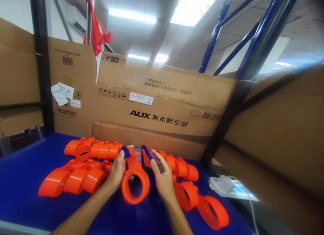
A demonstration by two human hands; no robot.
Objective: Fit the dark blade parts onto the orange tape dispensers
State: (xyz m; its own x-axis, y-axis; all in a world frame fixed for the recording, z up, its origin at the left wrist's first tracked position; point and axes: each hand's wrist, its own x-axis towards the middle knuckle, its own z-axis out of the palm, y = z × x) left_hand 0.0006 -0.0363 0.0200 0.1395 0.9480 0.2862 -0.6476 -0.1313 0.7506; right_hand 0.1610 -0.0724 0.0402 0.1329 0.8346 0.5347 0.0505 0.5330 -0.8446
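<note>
Up at twelve o'clock, big cardboard boxes (162,107) are standing behind a blue table (22,181). Orange plastic pieces (76,179) are lying at nine and three o'clock. In the middle, the left hand (116,172) is gripping an orange ring piece (135,184), and the right hand (162,176) is pinching a small blue part (146,152) just above it.
</note>
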